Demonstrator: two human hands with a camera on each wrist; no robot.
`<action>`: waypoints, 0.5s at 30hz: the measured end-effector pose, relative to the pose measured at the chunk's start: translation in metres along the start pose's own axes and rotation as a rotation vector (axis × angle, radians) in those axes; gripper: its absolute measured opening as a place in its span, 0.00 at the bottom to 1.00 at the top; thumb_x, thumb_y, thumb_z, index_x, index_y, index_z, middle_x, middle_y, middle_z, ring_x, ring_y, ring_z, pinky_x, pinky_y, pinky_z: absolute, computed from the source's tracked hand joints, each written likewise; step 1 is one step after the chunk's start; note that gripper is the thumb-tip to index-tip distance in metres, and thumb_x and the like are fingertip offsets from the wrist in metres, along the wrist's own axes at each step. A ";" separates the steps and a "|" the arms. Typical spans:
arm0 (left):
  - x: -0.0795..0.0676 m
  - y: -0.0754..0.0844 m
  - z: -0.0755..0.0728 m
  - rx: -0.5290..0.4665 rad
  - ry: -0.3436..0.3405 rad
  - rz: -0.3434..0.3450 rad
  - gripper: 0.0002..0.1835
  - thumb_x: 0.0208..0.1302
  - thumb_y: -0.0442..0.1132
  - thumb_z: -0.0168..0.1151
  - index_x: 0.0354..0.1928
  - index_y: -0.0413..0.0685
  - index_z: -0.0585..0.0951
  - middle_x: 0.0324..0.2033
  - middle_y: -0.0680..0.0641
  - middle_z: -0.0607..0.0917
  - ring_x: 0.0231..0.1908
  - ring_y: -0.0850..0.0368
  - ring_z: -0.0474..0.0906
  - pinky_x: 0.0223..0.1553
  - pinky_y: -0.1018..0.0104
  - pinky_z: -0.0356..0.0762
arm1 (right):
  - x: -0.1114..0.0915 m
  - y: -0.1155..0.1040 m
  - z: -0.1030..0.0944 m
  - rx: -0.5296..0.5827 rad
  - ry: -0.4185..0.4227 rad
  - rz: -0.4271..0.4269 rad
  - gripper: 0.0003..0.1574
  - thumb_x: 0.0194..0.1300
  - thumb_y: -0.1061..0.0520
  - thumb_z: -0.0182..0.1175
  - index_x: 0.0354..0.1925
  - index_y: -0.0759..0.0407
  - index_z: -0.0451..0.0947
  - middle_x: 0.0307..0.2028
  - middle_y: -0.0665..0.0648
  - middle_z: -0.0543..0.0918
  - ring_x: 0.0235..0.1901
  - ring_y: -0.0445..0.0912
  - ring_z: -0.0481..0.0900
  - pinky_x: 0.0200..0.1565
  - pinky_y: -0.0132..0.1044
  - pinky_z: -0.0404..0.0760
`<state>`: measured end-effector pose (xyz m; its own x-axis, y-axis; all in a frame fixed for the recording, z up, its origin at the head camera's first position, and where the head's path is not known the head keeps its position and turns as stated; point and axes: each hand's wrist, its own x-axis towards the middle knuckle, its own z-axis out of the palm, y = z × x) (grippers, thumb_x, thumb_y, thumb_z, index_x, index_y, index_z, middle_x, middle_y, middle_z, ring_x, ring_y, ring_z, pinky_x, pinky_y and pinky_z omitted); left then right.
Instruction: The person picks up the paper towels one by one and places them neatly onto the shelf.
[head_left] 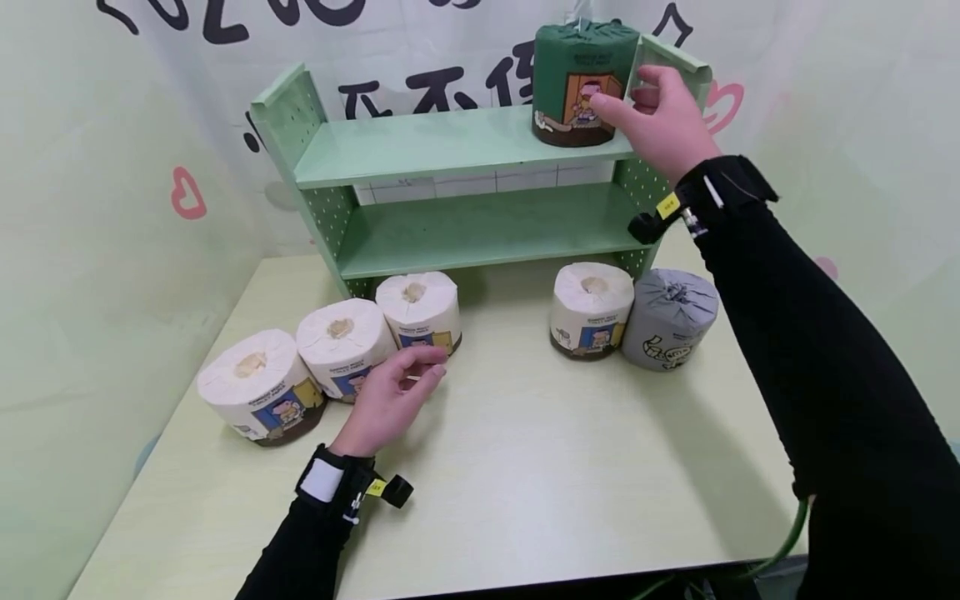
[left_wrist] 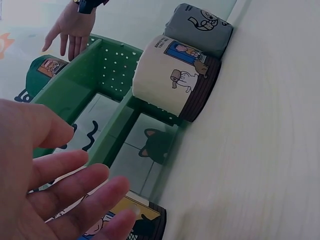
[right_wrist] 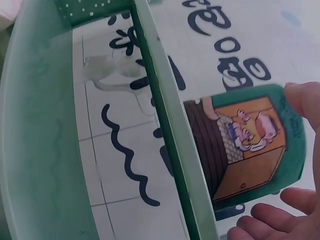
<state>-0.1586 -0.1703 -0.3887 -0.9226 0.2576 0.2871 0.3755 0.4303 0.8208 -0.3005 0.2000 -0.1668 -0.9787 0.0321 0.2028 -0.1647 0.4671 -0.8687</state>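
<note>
A green wrapped toilet roll (head_left: 585,83) stands on the top shelf at its right end. Beside it, my right hand (head_left: 667,121) has the thumb close to the wrapper's printed front; in the right wrist view the fingers (right_wrist: 265,222) spread apart beside the roll. Over the table my left hand (head_left: 390,400) hangs with relaxed fingers and holds nothing. Nearest to it are two white wrapped toilet rolls, the middle one (head_left: 341,333) partly hidden behind the hand and the inner one (head_left: 416,304). A third white roll (head_left: 251,375) sits farther left.
The light green two-tier shelf (head_left: 420,150) stands at the back of the table (head_left: 562,483), its side panels perforated. In front of its right side are another white roll (head_left: 592,300) and a grey wrapped roll (head_left: 667,333), side by side. A lettered sheet (head_left: 465,42) hangs behind.
</note>
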 end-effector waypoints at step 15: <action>-0.004 0.028 -0.003 0.004 -0.013 0.020 0.12 0.72 0.32 0.58 0.55 0.40 0.79 0.45 0.46 0.82 0.42 0.55 0.76 0.42 0.52 0.79 | -0.076 0.023 -0.021 0.081 -0.051 -0.119 0.46 0.70 0.44 0.62 0.75 0.46 0.50 0.71 0.53 0.58 0.65 0.41 0.58 0.69 0.47 0.55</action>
<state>-0.1444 -0.1620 -0.3655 -0.9137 0.2774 0.2969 0.3943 0.4288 0.8128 -0.2274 0.2266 -0.1933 -0.9564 -0.0650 0.2849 -0.2870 0.3921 -0.8740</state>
